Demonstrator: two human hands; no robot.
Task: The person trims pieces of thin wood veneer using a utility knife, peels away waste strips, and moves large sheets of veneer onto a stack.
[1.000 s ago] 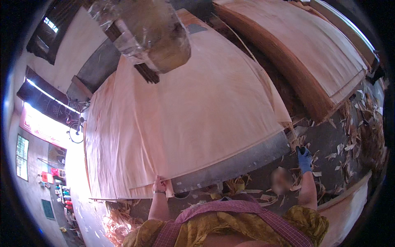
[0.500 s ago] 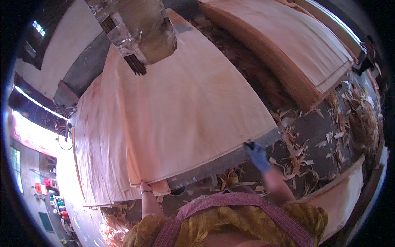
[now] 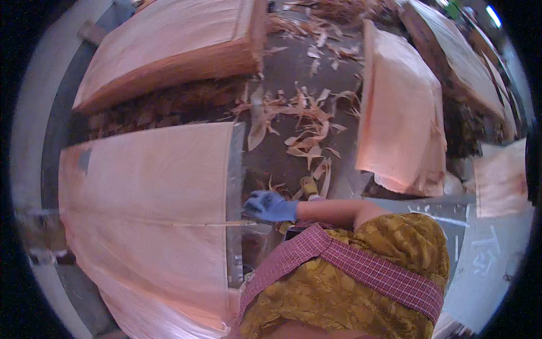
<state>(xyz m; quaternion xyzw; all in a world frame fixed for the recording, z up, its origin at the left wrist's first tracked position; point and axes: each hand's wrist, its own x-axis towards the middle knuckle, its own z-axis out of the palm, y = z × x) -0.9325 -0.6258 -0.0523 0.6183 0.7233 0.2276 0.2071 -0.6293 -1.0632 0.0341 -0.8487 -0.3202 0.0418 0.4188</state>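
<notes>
Under dim, pink-tinged light, your blue-gloved right hand [image 3: 271,205] shows softly blurred beside pale sheets [image 3: 158,175] that reflect brightly. A white strip light [image 3: 493,17] glares at upper right; deep shadow lies below the upper-left stack [image 3: 175,45]. Straight edges bow toward your view's black rim.

A grey board [image 3: 235,248] is mostly covered by a large, pale veneer sheet [image 3: 158,175]; a narrow strip is left bare along its right edge. The dark floor [image 3: 288,73] is littered with torn, curled veneer scraps [image 3: 307,138], gathered mainly between 2 veneer stacks, the left [image 3: 175,34] and the right [image 3: 401,118]. Their undersides are lost in shadow.
</notes>
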